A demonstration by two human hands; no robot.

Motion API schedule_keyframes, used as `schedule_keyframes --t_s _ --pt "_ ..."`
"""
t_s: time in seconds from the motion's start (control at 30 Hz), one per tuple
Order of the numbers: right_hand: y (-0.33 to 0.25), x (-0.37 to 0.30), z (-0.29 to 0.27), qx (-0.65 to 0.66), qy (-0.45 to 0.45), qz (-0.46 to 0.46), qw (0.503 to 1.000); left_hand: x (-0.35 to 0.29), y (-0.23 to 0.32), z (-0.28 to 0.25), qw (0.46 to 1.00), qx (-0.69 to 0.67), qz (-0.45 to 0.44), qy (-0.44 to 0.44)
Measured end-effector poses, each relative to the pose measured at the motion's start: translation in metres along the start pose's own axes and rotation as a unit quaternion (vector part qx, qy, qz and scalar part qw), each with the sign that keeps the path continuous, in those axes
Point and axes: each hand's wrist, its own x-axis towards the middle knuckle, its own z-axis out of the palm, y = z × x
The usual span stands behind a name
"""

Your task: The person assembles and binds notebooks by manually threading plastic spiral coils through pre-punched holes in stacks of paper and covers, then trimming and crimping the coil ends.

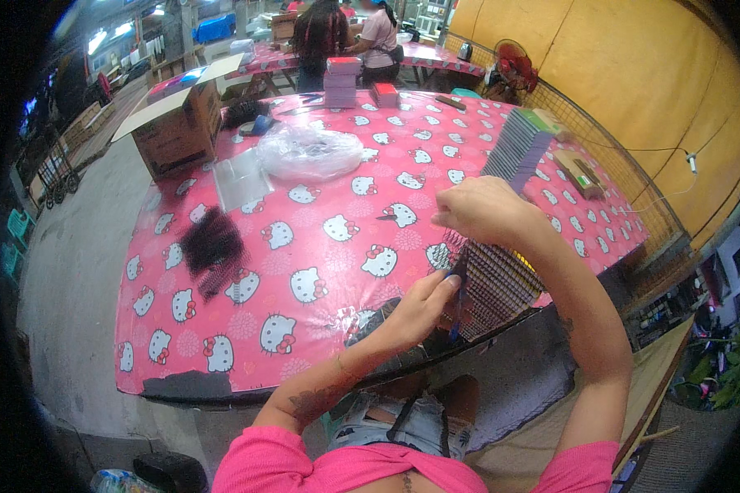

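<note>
Near the table's right front edge, my left hand (419, 312) is closed on a slim dark-blue tool (460, 287), its kind unclear. Under and beside the tool lies a panel of close rows of small dark and pale strips (501, 287), tilted at the table edge. My right hand (481, 209) is raised over the panel's far side with its fingers bent together. What those fingers pinch, if anything, is hidden. Just beyond that hand rises a tall stack of thin purple-grey trays (518, 148).
A pink patterned cloth (337, 263) covers the table. On it lie a black mesh-like pile (211, 246), a clear plastic bag (312, 152), an open carton (173, 131), stacked boxes (341, 82) and a flat brown box (578, 172). Two people (378, 37) stand at a farther table.
</note>
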Motion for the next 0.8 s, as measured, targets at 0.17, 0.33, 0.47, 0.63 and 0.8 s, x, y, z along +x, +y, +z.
schedule_keyframes --t_s 0.17,0.33,0.47,0.63,0.8 --pt "-0.006 -0.005 -0.012 -0.049 -0.06 -0.005 0.997 0.006 0.002 -0.001 1.0 0.004 0.0 0.0" --pt "-0.005 -0.004 -0.006 -0.049 -0.045 -0.007 0.998 0.0 0.002 0.001 1.0 0.0 0.004 0.008" --pt "-0.004 -0.003 -0.005 -0.043 -0.051 0.003 0.998 0.007 0.003 0.0 1.0 -0.017 0.015 0.02" --pt "0.0 -0.002 0.003 -0.037 -0.026 -0.002 0.999 0.007 0.002 -0.005 0.999 0.04 0.019 -0.002" --pt "0.004 0.004 0.02 -0.005 0.043 0.001 0.999 -0.003 -0.004 0.001 1.0 0.005 -0.016 0.007"
